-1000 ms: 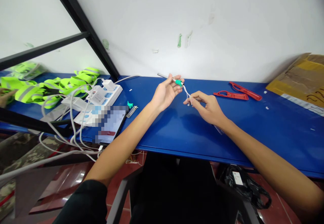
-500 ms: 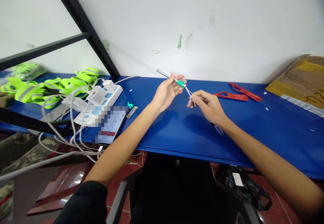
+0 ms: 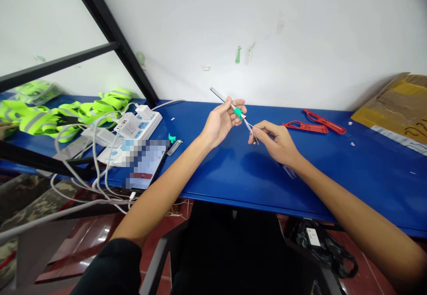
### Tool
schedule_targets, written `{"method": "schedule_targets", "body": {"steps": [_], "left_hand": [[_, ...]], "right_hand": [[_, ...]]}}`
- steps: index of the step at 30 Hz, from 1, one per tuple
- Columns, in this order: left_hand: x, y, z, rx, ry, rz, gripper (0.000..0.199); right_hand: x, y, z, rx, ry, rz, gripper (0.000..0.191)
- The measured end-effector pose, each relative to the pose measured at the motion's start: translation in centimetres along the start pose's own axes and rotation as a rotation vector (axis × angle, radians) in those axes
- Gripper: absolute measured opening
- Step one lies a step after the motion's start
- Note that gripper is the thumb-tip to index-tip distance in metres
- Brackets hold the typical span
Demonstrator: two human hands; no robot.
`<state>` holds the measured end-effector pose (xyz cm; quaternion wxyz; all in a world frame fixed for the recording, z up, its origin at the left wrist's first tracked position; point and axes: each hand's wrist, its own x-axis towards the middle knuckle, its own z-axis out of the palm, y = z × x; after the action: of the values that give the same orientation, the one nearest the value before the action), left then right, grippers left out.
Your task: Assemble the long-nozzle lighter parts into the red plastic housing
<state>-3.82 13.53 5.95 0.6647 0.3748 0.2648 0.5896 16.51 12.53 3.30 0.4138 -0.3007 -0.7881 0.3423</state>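
Between the thumb and fingers of my left hand point(image 3: 220, 124) is a slim silver stick point(image 3: 218, 94) with a green band point(image 3: 238, 112) near its lower end. It tilts up to the left above the table. From that lower end, thin pale strands point(image 3: 248, 124) run to my right hand point(image 3: 275, 143), whose thumb and fingers are pinched on them. What exactly the strands are is too small to tell. Under my right wrist, a clear flat item point(image 3: 288, 171) on the table is partly hidden.
Two red-handled tools point(image 3: 305, 127) lie right on the blue table point(image 3: 333, 175), near a taped cardboard box point(image 3: 396, 108). At left are a white power strip point(image 3: 147, 126) with cables, a tablet point(image 3: 148, 166), a small green piece point(image 3: 171, 138) and neon-yellow reflective straps point(image 3: 43, 119).
The silver stick has shifted slightly right and tilts a little more steeply. Both hands keep nearly the same place and grip.
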Motion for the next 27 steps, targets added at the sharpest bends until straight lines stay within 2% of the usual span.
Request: {"method": "schedule_targets", "body": {"steps": [6,8,15,18,21,24,27], "left_hand": [[-0.1,-0.5,-0.1,0.079,-0.152,0.010,0.037],[-0.1,-0.6,-0.1,0.106,-0.164,0.011,0.036],[-0.3,-1.0,0.2,0.123,-0.123,0.016,0.032],[-0.2,-0.6,0.2,0.098,-0.073,0.063,0.030],[-0.3,-0.3,0.4,0.105,-0.009,0.096,0.027],[-1.3,-0.5,0.2,0.154,0.032,0.134,0.024],[-3.7,-1.2,-0.7,0.215,0.092,0.148,0.025]], "right_hand": [[0.1,0.1,0.0,0.010,0.019,0.011,0.035],[0.1,0.1,0.0,0.016,0.025,0.018,0.034],[0.3,0.7,0.2,0.093,0.092,0.066,0.033],[0.6,1.2,0.2,0.177,0.122,0.091,0.041],[0.8,1.7,0.1,0.204,0.092,0.095,0.054],[0.6,2.0,-0.1,0.126,0.040,0.080,0.049],[0.2,2.1,-0.2,0.028,-0.065,0.068,0.042]]}}
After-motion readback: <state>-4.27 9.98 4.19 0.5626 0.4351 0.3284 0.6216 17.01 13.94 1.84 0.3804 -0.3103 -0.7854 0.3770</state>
